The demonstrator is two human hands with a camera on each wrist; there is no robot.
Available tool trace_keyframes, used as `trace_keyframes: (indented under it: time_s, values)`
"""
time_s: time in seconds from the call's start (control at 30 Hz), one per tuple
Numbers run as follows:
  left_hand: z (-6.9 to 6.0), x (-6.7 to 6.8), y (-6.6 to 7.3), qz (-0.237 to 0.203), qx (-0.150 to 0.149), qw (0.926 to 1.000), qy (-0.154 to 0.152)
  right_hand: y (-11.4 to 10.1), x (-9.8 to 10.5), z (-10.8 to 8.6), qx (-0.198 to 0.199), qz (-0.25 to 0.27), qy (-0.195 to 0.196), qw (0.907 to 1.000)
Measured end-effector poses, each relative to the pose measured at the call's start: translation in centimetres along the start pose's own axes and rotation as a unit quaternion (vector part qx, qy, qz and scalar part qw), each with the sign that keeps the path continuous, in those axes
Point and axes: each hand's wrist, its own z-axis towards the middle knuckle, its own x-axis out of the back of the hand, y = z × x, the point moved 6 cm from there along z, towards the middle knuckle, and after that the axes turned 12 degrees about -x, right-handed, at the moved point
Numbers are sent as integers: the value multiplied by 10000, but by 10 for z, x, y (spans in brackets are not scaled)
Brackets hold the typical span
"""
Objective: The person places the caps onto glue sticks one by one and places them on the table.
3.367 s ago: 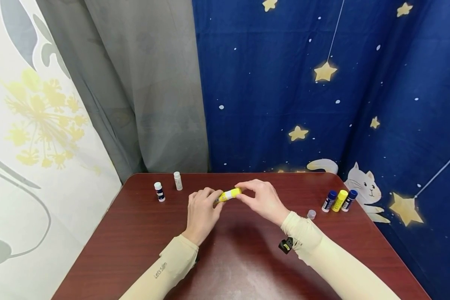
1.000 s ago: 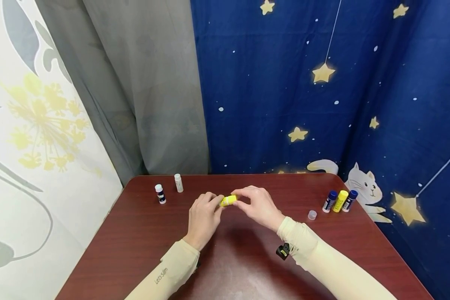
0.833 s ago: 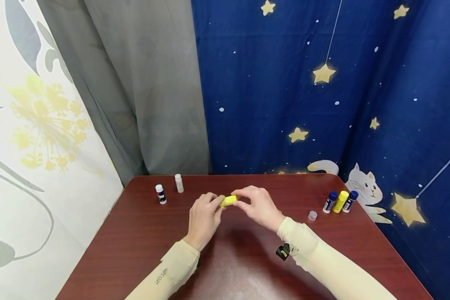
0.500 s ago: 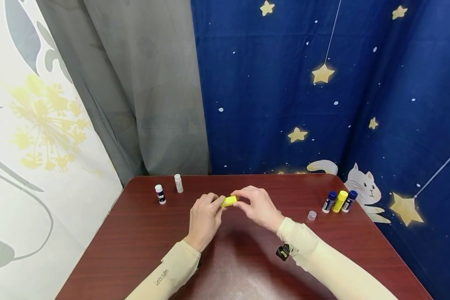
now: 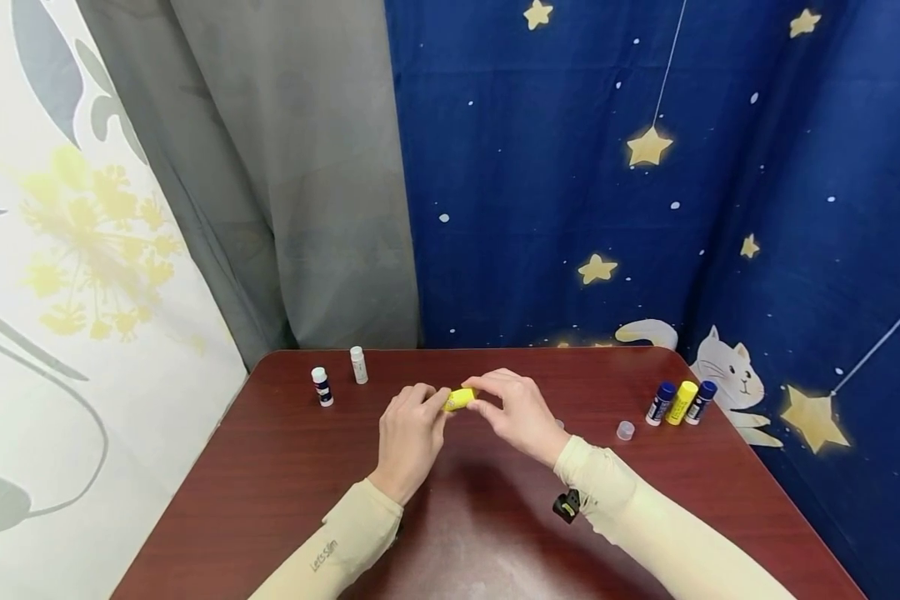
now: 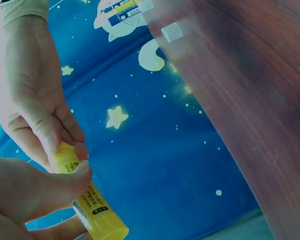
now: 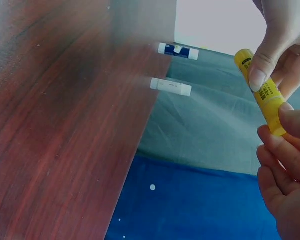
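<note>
A yellow glue stick is held level above the middle of the table, between both hands. My left hand pinches its body between thumb and fingers. My right hand grips the other end with thumb and fingertips. Seen from the left wrist, the yellow glue stick has dark printing and a round yellow end that sticks out past the left thumb. In the right wrist view the glue stick slants between the two hands, its right-hand end partly covered by fingertips.
On the table's far left stand a navy-labelled glue stick and a white one. At the right stand two blue-topped glue sticks around a yellow one. A clear cap lies nearby; another peeks past my right wrist.
Since the oldest frame, the white band on the glue stick has gone from view and my hands sit closer together. Over the last second, both hands stay nearly still; a clear cap's edge now shows.
</note>
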Motion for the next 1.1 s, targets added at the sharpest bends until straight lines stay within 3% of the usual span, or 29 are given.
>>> trace_keyframes:
  time_s: [0.3, 0.63, 1.1]
  values:
    - [3, 3, -6, -56, 281, 9996, 2, 0, 6, 7, -177, 52, 75, 9998]
    - [4, 6, -10, -281, 325, 9991, 64, -1, 10, 10, -211, 27, -53, 9998]
    - [4, 15, -27, -192, 554, 9982, 80, 7, 23, 17, -343, -59, 121, 9993]
